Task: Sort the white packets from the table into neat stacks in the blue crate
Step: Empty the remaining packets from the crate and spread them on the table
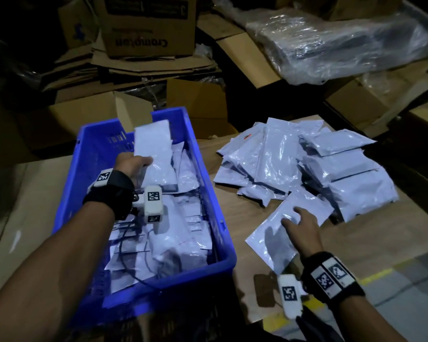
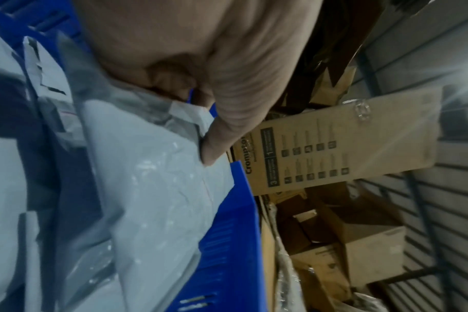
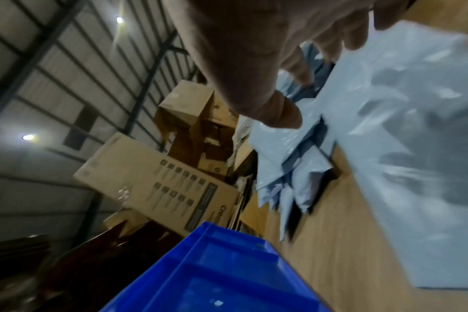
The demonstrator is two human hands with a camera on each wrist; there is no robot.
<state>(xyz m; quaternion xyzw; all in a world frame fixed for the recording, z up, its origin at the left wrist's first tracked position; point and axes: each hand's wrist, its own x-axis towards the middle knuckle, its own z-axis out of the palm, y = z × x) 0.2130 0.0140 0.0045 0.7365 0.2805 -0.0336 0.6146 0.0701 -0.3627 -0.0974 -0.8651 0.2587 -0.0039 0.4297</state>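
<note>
White packets lie in two places: a loose heap [image 1: 307, 164] on the wooden table [image 1: 371, 233], too overlapped to count, and a layer [image 1: 163, 230] inside the one blue crate [image 1: 215, 218], which stands just left of the heap. Behind them sits a cardboard box [image 1: 146, 25] printed "Crompton" among flattened cartons. Over the crate's far end, the left hand [image 1: 131, 164] grips one packet [image 1: 153, 154], fingers curled round its lower edge and thumb pressed on its face. On the table, the right hand [image 1: 299, 228] rests with spread, nearly straight fingers [image 1: 288, 222] on a single packet [image 1: 282, 233] lying flat beside the heap.
</note>
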